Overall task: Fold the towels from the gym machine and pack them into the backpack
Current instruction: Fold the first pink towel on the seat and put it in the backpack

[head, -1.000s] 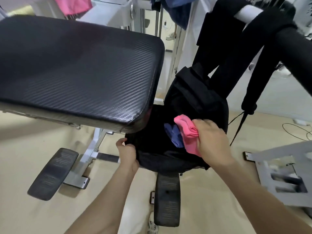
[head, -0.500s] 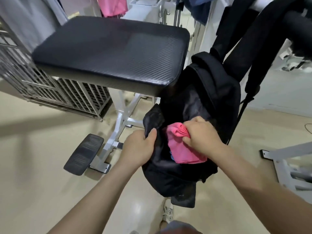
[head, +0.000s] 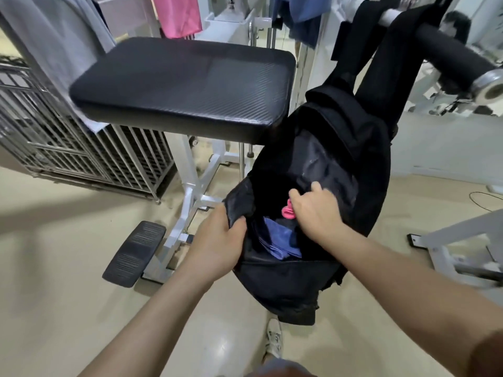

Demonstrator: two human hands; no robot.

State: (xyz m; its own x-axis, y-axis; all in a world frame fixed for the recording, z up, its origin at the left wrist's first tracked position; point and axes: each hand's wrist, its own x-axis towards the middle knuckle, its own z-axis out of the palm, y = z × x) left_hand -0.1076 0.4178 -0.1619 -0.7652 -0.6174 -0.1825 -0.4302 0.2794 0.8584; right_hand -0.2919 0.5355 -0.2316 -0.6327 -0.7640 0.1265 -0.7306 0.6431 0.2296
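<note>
Your right hand [head: 313, 213] is sinking deeper into the backpack [head: 353, 148] than it was half a second ago. It is carrying the pink towel [head: 288, 212] down with it, so only a small fold is showing at the index side of the hand where most of the bundle was showing before.

Your fingers are curling over that towel and seem to be keeping hold of it, though the hand is hiding most of the cloth. Your left hand [head: 217, 240] is pinching the near left rim of the bag, thumb inside and fingers outside, and pulling the mouth wide towards you.

The bag is hanging by its straps from the padded bar [head: 451, 50], so its long axis is running from upper right down towards your feet. The pocket is opening straight below your right hand.

The blue towel [head: 277, 238] is lying inside already, on the side nearer you, just beside the pink one. I judge the push needs to go down along that axis, behind the blue towel, before you let go. The hanging pink towel [head: 177, 14] is waiting on the machine, well apart.
</note>
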